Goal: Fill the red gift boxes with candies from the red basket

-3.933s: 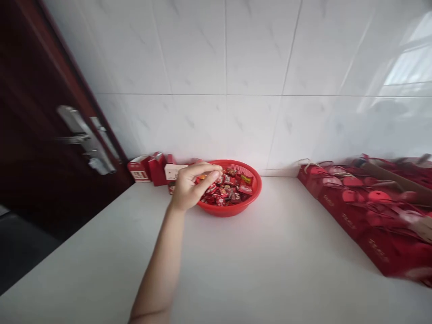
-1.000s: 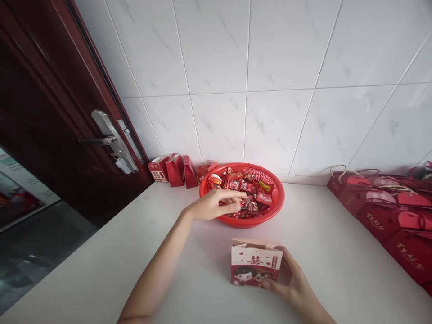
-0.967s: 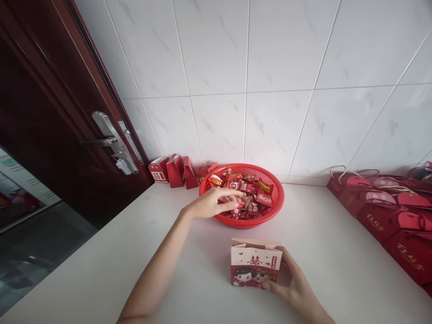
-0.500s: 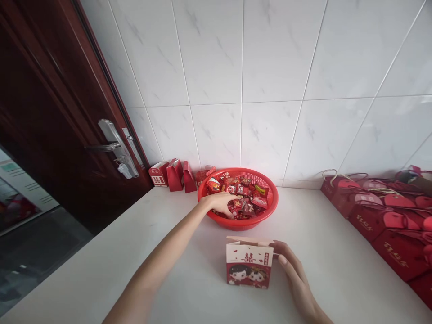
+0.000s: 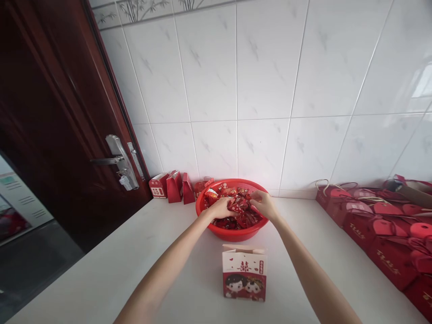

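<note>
A red plastic basket (image 5: 232, 235) on the white table holds many candies in red wrappers (image 5: 243, 220). Both hands are inside it. My left hand (image 5: 221, 208) comes in over the near left rim, its fingers and thumb closed around a red wrapped candy (image 5: 235, 207). From the right side reaches my right hand (image 5: 265, 204), fingers curled and pressed together among the candies; what they hold is hidden. Just in front of the basket, a small red and white paper gift box (image 5: 244, 274) stands upright with its top open, touched by neither hand.
Several small red boxes (image 5: 174, 186) stand against the tiled wall, left of the basket. Rows of red gift bags (image 5: 378, 238) with cord handles fill the table's right side. A dark red door (image 5: 67, 112) with a metal handle (image 5: 121, 159) is at the left.
My right hand has left the gift box and moved forward into the basket. My left hand, in the basket before too, has closed on a candy. The view has tilted up slightly.
</note>
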Motion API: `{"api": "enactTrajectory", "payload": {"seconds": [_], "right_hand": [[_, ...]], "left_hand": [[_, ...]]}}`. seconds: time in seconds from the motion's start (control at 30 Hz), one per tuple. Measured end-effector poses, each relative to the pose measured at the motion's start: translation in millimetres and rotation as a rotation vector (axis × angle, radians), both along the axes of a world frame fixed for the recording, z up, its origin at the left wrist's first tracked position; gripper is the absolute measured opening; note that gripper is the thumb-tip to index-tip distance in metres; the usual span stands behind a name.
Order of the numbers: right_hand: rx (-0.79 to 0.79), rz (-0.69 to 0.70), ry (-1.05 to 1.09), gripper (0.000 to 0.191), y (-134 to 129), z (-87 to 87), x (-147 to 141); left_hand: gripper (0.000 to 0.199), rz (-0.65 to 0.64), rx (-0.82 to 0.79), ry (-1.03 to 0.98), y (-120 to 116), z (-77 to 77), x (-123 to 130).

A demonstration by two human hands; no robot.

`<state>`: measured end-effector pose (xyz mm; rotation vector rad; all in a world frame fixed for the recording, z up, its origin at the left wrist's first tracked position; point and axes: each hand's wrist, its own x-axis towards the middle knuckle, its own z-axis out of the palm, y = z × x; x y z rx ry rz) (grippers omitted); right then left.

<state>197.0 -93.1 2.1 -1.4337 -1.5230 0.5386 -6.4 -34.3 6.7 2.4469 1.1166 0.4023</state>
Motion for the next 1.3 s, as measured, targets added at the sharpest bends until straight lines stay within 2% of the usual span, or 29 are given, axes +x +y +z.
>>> {"api": "enactTrajectory", "payload": {"seconds": [0.1,0.2,0.27,0.47,0.57,0.7,0.8,0.9,1.03,1.1,1.3], "right_hand": [[-0.076,0.029,-0.071,0.027,17.1,-9.0,-6.6],[-0.125,0.115,-0.156,0.044,23.1,-13.1,-9.8],[-0.149,0.156,-0.215,0.047,24.8,-13.6,-11.3],[-0.176,0.109,-0.308,0.013,32.3,-17.8,-16.4],[-0.169,0.058,-0.279,0.016,34.3,-20.3,-15.9],[-0.123,0.012,-0.163,0.021,33.1,-20.8,-13.0],[-0.068,-0.01,-0.019,0.02,32.0,-20.1,-10.5],[-0.024,-0.02,0.163,0.018,32.4,-20.5,-7.7],[-0.003,-0.008,0.397,0.026,34.1,-22.2,-5.5],[0.009,-0.001,0.463,0.03,34.1,-22.1,-5.6],[-0.047,0.091,0.667,0.026,28.4,-15.1,-7.6]], "left_hand": [[0.026,0.078,0.021,-0.122,3.7,-2.0,-1.0],[0.025,0.165,0.014,-0.104,7.4,-4.3,-2.0],[0.026,0.176,0.011,-0.102,9.2,-6.2,-2.6],[0.017,0.142,0.04,-0.122,12.9,-12.2,-5.4],[0.019,0.137,0.061,-0.119,13.7,-13.7,-6.2],[0.025,0.098,0.063,-0.171,13.5,-14.3,-5.7],[0.039,0.072,0.063,-0.27,14.4,-15.5,-5.7],[0.057,0.108,0.076,-0.345,17.1,-18.2,-6.6],[0.078,0.124,-0.004,-0.35,18.6,-20.1,-8.2],[0.079,0.077,-0.01,-0.368,16.4,-18.7,-8.1],[0.059,-0.044,0.187,-0.358,8.8,-12.9,-2.4]]}}
